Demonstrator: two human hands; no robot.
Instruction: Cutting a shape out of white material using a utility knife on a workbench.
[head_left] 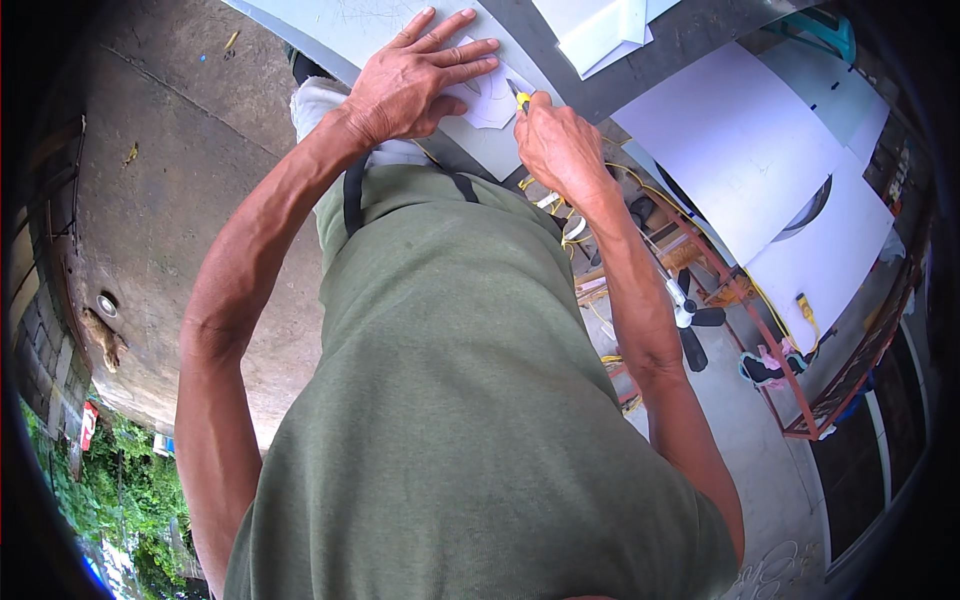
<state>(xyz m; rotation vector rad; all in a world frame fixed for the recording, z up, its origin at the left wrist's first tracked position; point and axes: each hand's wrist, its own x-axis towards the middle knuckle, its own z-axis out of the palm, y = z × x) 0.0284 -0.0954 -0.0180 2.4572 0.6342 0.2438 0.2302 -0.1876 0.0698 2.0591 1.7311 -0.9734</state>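
Note:
My left hand (405,90) lies flat on a small white piece of sheet (492,108), its fingers spread and pointing to the right. Curved lines are faintly drawn on that piece. Beneath it is a larger white sheet (330,25) at the table's near edge. In my right hand (562,145) is a yellow utility knife (523,102), gripped close to its front. The blade tip points up and left, by the right edge of the small piece; whether it touches the sheet, I cannot tell.
On the grey tabletop (690,55) lie white offcuts (608,42). Large white sheets (735,150) are stacked to the right, above a red metal frame (790,390). A fan (685,312) and yellow cords are below. A teal stool (825,35) stands far right; an animal (102,340) lies far left.

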